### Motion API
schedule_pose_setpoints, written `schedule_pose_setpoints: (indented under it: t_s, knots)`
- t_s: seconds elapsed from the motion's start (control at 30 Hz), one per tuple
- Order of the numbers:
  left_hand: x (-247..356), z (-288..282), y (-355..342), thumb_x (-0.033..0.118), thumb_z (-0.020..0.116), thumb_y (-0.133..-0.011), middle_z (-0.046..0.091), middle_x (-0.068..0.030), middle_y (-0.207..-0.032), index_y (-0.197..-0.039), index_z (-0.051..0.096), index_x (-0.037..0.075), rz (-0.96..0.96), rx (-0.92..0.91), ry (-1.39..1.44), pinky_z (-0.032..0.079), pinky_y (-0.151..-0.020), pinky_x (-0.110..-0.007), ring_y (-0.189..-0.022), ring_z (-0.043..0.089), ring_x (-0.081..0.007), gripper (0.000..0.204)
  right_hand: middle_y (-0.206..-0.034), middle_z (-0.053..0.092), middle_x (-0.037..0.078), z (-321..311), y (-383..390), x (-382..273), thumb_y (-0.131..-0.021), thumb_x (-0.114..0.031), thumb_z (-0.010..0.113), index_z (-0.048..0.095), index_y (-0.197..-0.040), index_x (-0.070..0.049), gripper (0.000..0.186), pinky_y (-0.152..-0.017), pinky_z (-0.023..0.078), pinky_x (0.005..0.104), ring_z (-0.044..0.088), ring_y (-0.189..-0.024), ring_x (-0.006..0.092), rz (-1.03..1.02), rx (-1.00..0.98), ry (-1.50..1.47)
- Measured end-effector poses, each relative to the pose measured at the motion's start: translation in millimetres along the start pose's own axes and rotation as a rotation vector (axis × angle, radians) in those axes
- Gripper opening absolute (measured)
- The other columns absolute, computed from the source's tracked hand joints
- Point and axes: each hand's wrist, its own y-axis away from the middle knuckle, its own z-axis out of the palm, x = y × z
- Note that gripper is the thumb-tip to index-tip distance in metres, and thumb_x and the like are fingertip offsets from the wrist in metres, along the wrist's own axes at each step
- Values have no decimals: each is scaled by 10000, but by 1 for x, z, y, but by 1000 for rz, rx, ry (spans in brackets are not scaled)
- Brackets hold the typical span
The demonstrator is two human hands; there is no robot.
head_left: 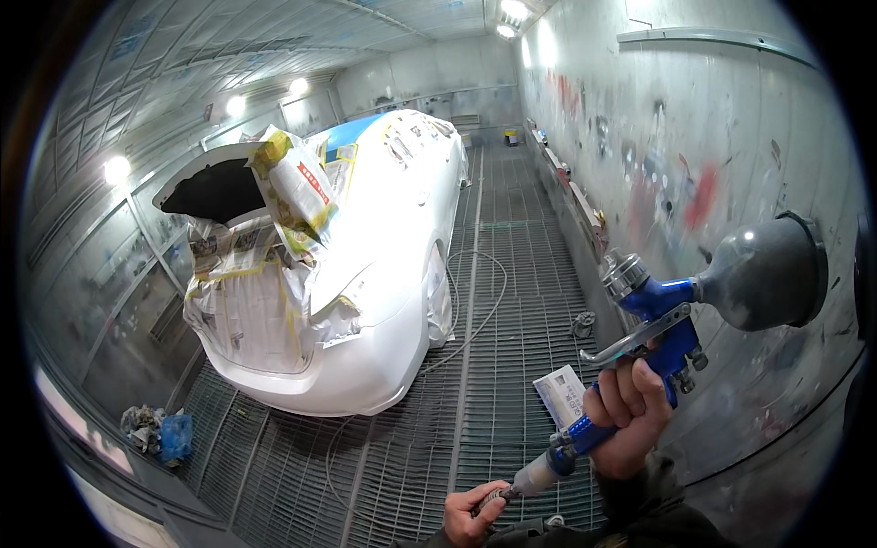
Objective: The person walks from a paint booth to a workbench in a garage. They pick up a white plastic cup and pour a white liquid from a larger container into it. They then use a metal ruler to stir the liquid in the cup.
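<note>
My right hand (630, 420) is wrapped round the handle of a blue spray gun (674, 342), raised at the lower right. The gun carries a grey paint-smeared cup (766, 274) on its right side, and its silver air cap (626, 277) is at the upper left. Below the handle, a translucent inline air filter (534, 475) slants down to the left. My left hand (470, 516) grips the dark air hose coupling (496, 498) at the filter's lower end. Ahead to the left stands a white car (393, 283) with its rear lid raised and partly covered in masking paper (247, 310).
Slatted grating (512, 365) makes up the floor. A thin hose (502, 283) loops beside the car. A flat printed box (560, 395) and a small metal part (583, 323) lie by the right wall (676, 137). Crumpled plastic (176, 436) sits at the far left.
</note>
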Motion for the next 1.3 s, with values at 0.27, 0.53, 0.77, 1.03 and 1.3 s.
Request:
schedule_pose_setpoints:
  t_s: [0.27, 0.53, 0.77, 1.03, 1.3]
  knots:
    - [10, 17, -15, 231, 702, -927, 632, -16, -765, -1113, 701, 4, 1, 39, -310, 441, -614, -227, -661, 538, -56, 294, -581, 268, -77, -32, -3, 1, -1027, -207, 494, 345, -653, -179, 404, -481, 233, 238, 239, -489, 51, 96, 68, 194]
    - [-6, 22, -35, 186, 494, -947, 559, 8, -764, -1058, 620, 3, -73, 55, 19, 360, -581, -230, -635, 422, -42, 249, -769, 679, 36, -110, 46, 43, -895, -4, 709, 610, -936, -4, 107, -576, 526, 261, 664, -667, 126, 218, 138, 626]
    - [-10, 45, -34, 311, 528, -1043, 549, -51, -836, -1196, 563, -13, 8, -139, -56, 417, -661, -299, -733, 490, -119, 360, -916, 743, 98, -120, 95, 80, -791, -10, 797, 611, -999, 56, 287, -676, 491, 238, 633, -772, 88, 509, -48, 643]
    - [-7, 63, -38, 371, 561, -1028, 600, -44, -870, -1454, 468, 8, -18, -102, 99, 470, -772, -283, -818, 551, -105, 567, -893, 696, 88, -150, 116, 77, -785, 17, 703, 684, -1007, 68, 229, -653, 496, 246, 646, -717, 154, 759, 70, 487]
    - [-37, 56, -35, 324, 717, -922, 628, -101, -773, -1160, 615, 18, 131, -2, -254, 486, -617, -343, -653, 617, -176, 401, -882, 655, 23, -141, 96, 68, -845, -240, 738, 686, -1051, -13, 311, -626, 418, 199, 549, -711, 63, 543, -30, 798]
